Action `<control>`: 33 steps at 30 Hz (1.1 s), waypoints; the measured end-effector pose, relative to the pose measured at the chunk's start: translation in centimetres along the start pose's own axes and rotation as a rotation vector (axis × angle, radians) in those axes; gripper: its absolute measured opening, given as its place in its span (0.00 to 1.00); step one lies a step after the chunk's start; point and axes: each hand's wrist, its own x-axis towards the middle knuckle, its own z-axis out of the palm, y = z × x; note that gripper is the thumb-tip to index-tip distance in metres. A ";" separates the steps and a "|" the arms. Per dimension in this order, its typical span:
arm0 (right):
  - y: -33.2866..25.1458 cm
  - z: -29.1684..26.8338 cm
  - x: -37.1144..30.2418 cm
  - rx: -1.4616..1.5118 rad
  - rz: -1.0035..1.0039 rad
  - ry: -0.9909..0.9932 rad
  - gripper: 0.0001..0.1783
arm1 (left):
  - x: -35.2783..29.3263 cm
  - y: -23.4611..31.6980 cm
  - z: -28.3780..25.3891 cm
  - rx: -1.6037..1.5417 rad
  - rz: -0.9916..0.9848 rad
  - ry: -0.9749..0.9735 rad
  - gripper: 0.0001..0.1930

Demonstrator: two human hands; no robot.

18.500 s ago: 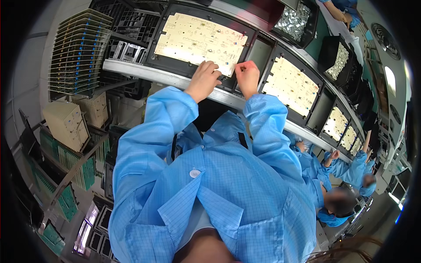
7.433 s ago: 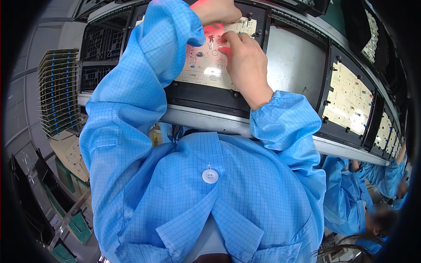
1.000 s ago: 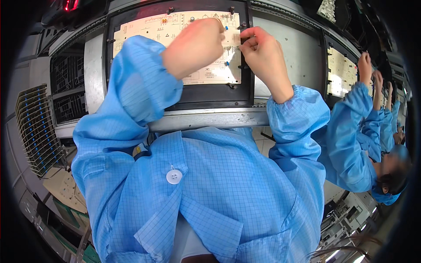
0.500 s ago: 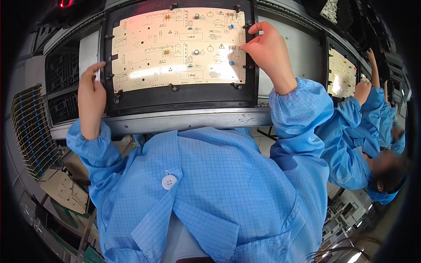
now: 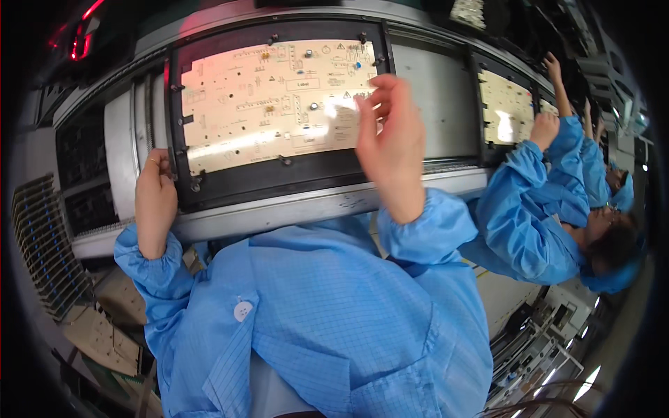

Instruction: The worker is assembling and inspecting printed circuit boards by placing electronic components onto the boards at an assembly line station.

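A beige circuit board (image 5: 265, 104) with a few small parts lies in a black carrier frame (image 5: 279, 177) on a grey conveyor rail (image 5: 279, 212) in front of me. My left hand (image 5: 155, 202) sits at the frame's lower left corner, fingers curled over its edge. Raised over the board's right end is my right hand (image 5: 390, 139), its fingers spread and nothing visible in them. Both arms are in light blue coat sleeves.
A second board in a frame (image 5: 505, 104) lies further right on the line, where other people in blue coats (image 5: 550, 209) reach toward it. Racks of stacked boards (image 5: 42, 237) stand at the left, and cardboard (image 5: 104, 334) lies below them.
My right hand has come off the board's upper right corner and now hovers lower, fingers spread. My left hand stays at the frame's left edge.
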 end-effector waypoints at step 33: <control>-9.8 6.3 -8.7 1.052 -0.128 -1.061 0.09 | -39.0 1.9 -3.8 0.734 -0.837 1.649 0.32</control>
